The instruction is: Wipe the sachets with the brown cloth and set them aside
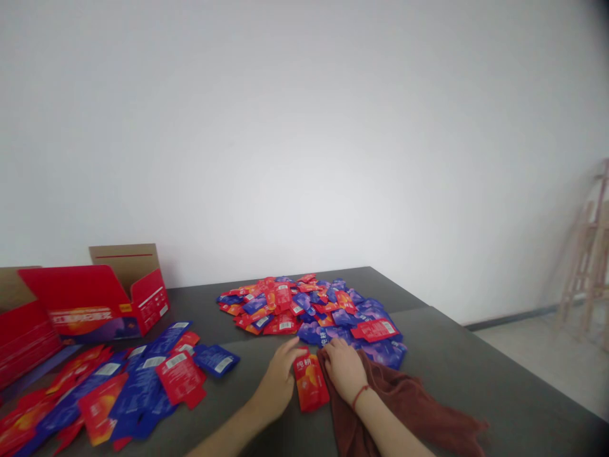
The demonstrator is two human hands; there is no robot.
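A red-and-orange pouch [311, 383] lies flat on the table between my two hands. At its upper left edge is my left hand [277, 383], fingers stretched forward and slightly curved, the fingertips by the pouch's top corner. Just right of the pouch, my right hand [346, 369] presses down on a brown cloth [404, 403], its fingers bent around the cloth's far end. The cloth trails off to the right and toward me. Beyond both hands spreads a heap of red and blue-purple pouches [283, 298].
More red and blue pouches [143, 387] are scattered at the left. Behind them stands an opened red carton [99, 304], with another red carton [23, 339] at the left edge. The dark table [457, 374] borders a white wall. A wooden stand [590, 254] is at far right.
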